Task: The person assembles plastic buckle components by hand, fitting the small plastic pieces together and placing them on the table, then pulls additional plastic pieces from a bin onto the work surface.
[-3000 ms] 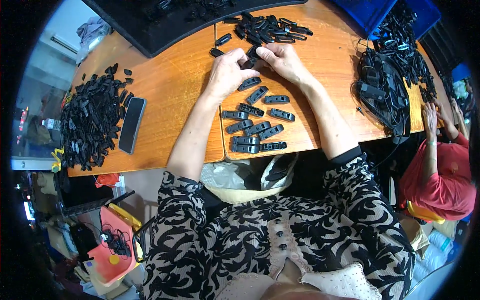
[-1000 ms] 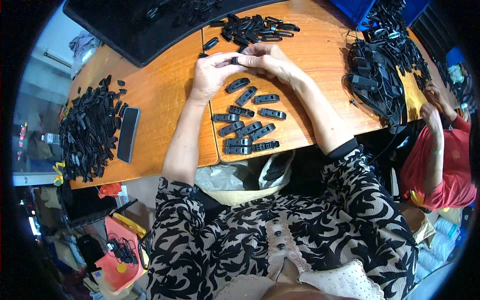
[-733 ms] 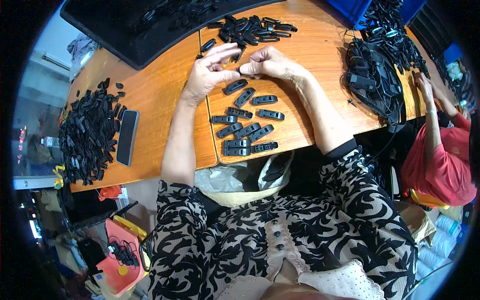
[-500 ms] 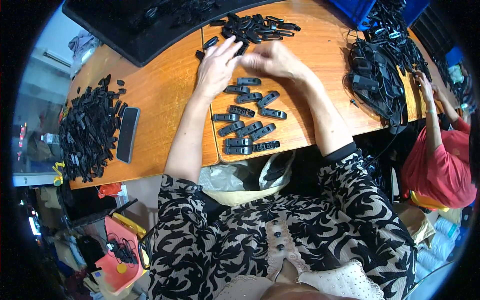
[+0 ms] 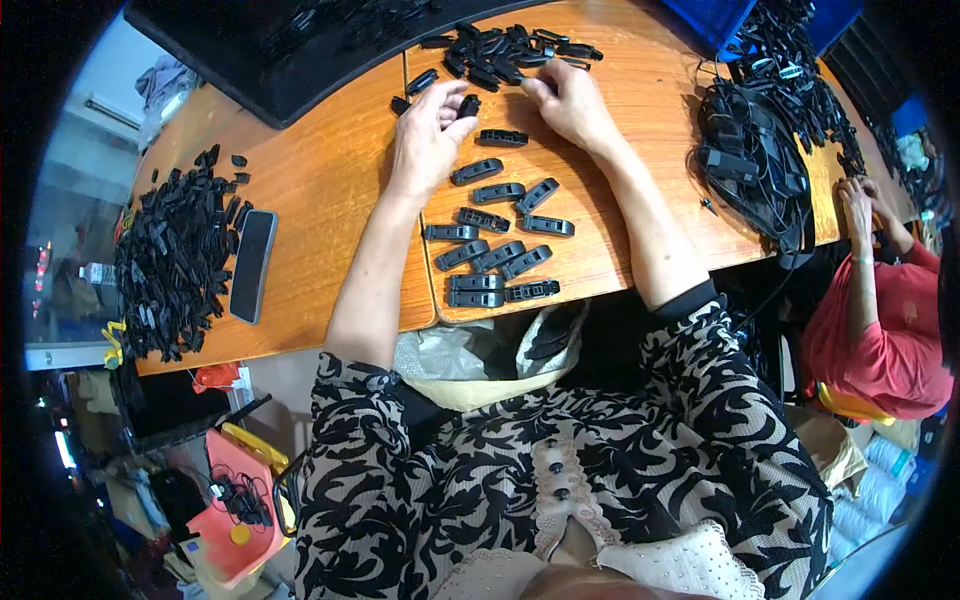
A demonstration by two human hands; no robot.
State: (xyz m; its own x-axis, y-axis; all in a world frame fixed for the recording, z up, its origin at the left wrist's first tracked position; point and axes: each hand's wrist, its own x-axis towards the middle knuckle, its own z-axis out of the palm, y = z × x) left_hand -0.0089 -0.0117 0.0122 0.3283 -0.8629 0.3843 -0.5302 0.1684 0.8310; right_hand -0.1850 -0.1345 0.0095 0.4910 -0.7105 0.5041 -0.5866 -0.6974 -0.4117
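My left hand (image 5: 428, 140) is at the far part of the table, its fingers curled round a small black plastic piece (image 5: 468, 106). To its right, my right hand (image 5: 572, 108) is closed with thumb and forefinger together at the near edge of a pile of black plastic parts (image 5: 490, 52); what its fingertips grip is hard to make out. Nearer to me lies a loose group of oblong black plastic housings (image 5: 498, 193), several smooth side up. One housing (image 5: 502, 138) shows a ribbed side and lies just below the gap between my hands.
A large heap of small black parts (image 5: 180, 260) and a phone (image 5: 254, 266) lie at the left. A black tray (image 5: 270, 90) is at the far left. Black cables and a bag (image 5: 755, 165) are to the right, where a person in red (image 5: 880, 325) works. A blue bin (image 5: 705, 22) stands beyond.
My hands have drawn apart; the right moved slightly right and away. A black piece now shows in my left hand. The farthest housing in the group lies farther away, ribbed side showing.
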